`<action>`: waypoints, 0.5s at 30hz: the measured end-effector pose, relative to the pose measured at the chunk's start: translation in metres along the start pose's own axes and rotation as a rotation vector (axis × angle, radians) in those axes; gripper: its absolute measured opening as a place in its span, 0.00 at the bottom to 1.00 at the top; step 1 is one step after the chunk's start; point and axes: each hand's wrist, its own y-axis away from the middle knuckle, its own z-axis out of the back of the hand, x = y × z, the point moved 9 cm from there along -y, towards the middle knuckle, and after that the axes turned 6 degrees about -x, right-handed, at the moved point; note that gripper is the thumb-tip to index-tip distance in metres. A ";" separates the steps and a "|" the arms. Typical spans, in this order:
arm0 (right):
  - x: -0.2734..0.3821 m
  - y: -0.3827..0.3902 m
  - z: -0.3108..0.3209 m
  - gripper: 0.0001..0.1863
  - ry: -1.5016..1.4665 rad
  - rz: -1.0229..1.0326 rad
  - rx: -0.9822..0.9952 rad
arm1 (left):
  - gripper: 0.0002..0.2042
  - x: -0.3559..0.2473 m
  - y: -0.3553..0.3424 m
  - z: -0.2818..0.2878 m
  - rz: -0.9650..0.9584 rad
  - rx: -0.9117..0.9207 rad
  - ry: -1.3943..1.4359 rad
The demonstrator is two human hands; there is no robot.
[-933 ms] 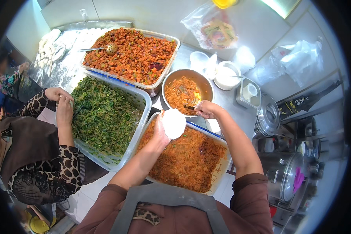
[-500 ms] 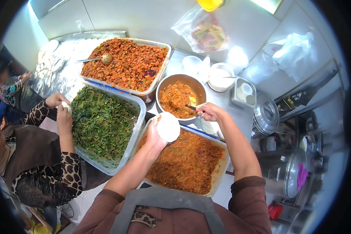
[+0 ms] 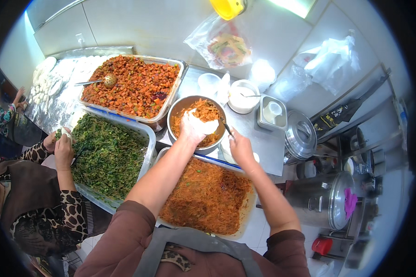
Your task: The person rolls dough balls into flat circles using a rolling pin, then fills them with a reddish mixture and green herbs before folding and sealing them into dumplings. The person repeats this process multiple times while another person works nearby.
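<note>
Left hand (image 3: 189, 131) moved over bowl (image 3: 172, 116), seemingly cupping dough (image 3: 209, 126).

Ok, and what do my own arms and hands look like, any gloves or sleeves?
Your left hand and right hand are bare, with no gloves visible. Your brown sleeves end around the elbows in darker brown bands.

Two bare forearms reach forward and converge, the left forearm (image 3: 164, 176) slanting up to the right, the right forearm (image 3: 272, 196) angling up to the left from a bent elbow. The left hand (image 3: 190, 125), slightly farther out, is cupped, its wrist nearly straight. The right hand (image 3: 241, 147) is curled into a closed grip, its back turned upward. The hands are near each other without touching.
</note>
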 end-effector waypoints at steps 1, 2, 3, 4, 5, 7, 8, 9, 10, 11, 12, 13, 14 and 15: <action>0.006 0.007 -0.003 0.22 0.088 0.030 -0.012 | 0.27 -0.004 -0.006 0.004 0.009 -0.004 0.013; 0.010 0.014 -0.005 0.25 0.177 0.052 -0.026 | 0.26 -0.007 -0.005 0.004 0.007 -0.050 -0.014; 0.013 0.020 -0.008 0.29 0.266 0.074 -0.040 | 0.26 -0.008 -0.004 0.006 0.005 -0.096 -0.041; 0.015 0.026 -0.012 0.30 0.264 0.097 -0.054 | 0.25 -0.009 -0.002 0.007 0.003 -0.142 -0.068; 0.017 0.031 -0.017 0.31 0.258 0.126 -0.067 | 0.23 -0.011 0.000 0.008 0.000 -0.169 -0.044; 0.022 0.035 -0.026 0.31 0.249 0.155 -0.085 | 0.23 -0.015 -0.014 0.019 0.006 -0.108 0.004; 0.020 0.035 -0.026 0.31 0.236 0.141 -0.078 | 0.22 -0.016 -0.015 0.017 0.013 -0.077 0.029; 0.019 0.035 -0.027 0.31 0.223 0.128 -0.071 | 0.20 -0.015 -0.013 0.023 0.020 -0.100 0.024; 0.018 0.035 -0.027 0.32 0.208 0.117 -0.064 | 0.20 -0.014 -0.011 0.025 0.017 -0.079 0.027; 0.017 0.035 -0.029 0.31 0.168 0.084 -0.033 | 0.19 -0.013 -0.009 0.026 0.016 -0.058 0.033; 0.016 0.035 -0.032 0.31 0.127 0.052 -0.001 | 0.19 -0.012 -0.007 0.027 0.014 -0.037 0.040; 0.016 0.035 -0.034 0.31 0.086 0.020 0.031 | 0.19 -0.011 -0.005 0.029 0.018 -0.033 0.042; 0.017 0.034 -0.031 0.30 0.015 -0.008 0.018 | 0.19 -0.011 -0.003 0.029 0.021 -0.028 0.043; 0.019 0.031 -0.028 0.30 -0.057 -0.036 0.006 | 0.19 -0.011 0.000 0.028 0.022 -0.023 0.045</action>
